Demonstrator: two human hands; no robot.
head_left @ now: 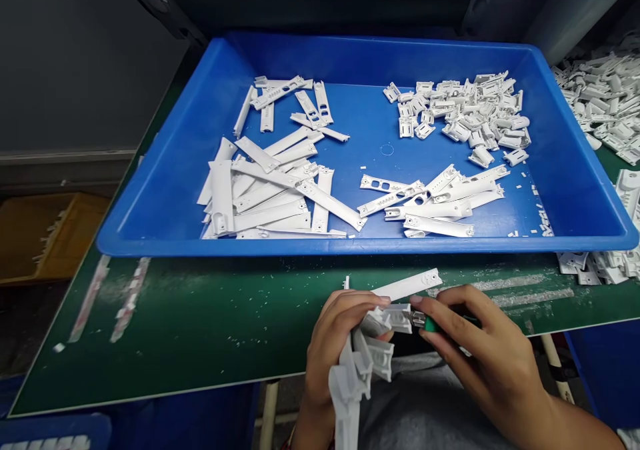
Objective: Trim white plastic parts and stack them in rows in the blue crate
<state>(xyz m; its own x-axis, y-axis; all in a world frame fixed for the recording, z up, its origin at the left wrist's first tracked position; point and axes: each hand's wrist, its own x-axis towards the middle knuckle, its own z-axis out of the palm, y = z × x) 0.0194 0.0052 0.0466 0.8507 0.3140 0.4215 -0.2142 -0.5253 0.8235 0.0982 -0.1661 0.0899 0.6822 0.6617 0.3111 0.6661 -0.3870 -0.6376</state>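
Note:
My left hand (333,340) is closed around several white plastic parts (345,397), which fan out below and past the fingers. In my right hand (485,343) is a small green-handled tool (429,323), pinched between thumb and fingers. Its metal tip meets the end of one held part (400,318); whether it is a blade or another kind of tip is too small to tell. Just beyond my fingers, a long white strip (413,284) lies at an angle over the green tabletop. My fingers hide most of the tool.
A large blue tray (320,246) holds long white strips (270,190) at left and centre, and small white pieces (465,110) at back right. More white parts (607,103) are heaped to its right. White scraps dot the green table (200,330). A yellow bin (75,237) sits lower left.

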